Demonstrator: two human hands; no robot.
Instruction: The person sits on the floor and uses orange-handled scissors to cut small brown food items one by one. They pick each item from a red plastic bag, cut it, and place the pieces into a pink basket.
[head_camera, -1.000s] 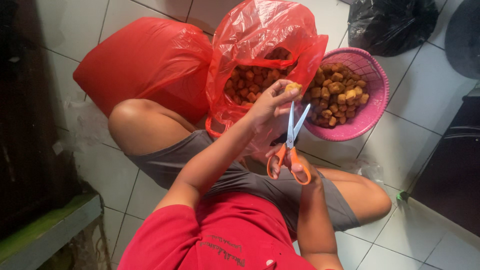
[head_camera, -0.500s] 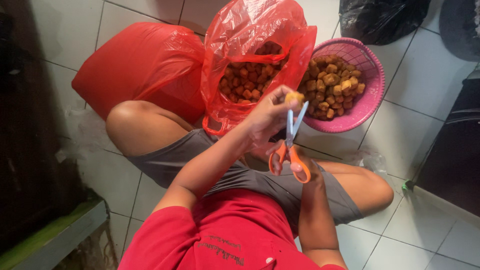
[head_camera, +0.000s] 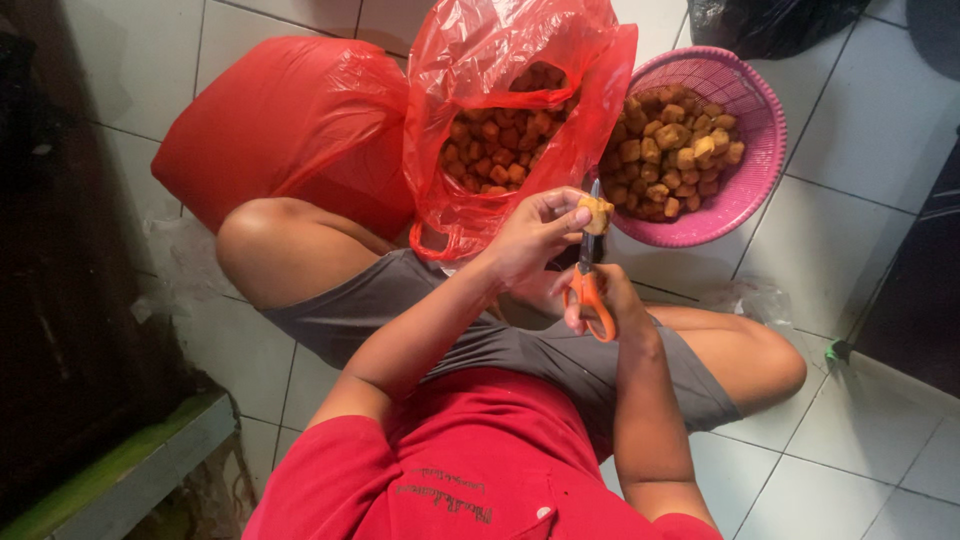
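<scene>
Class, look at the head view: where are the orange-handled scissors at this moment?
The scissors are in the right hand at frame centre, blades at the brown piece pinched by the left hand, just below the pink basket.

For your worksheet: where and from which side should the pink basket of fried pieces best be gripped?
Grip the pink basket by its bare rim on the far right side, coming from above. That edge is free, while the red bag overlaps its left rim and the left hand and scissors work near its lower-left edge.

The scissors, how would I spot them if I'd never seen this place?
Find the pink basket of brown chunks on the tiled floor. Just below its rim, the right hand grips the scissors. They alone have orange handles and thin metal blades.
</scene>
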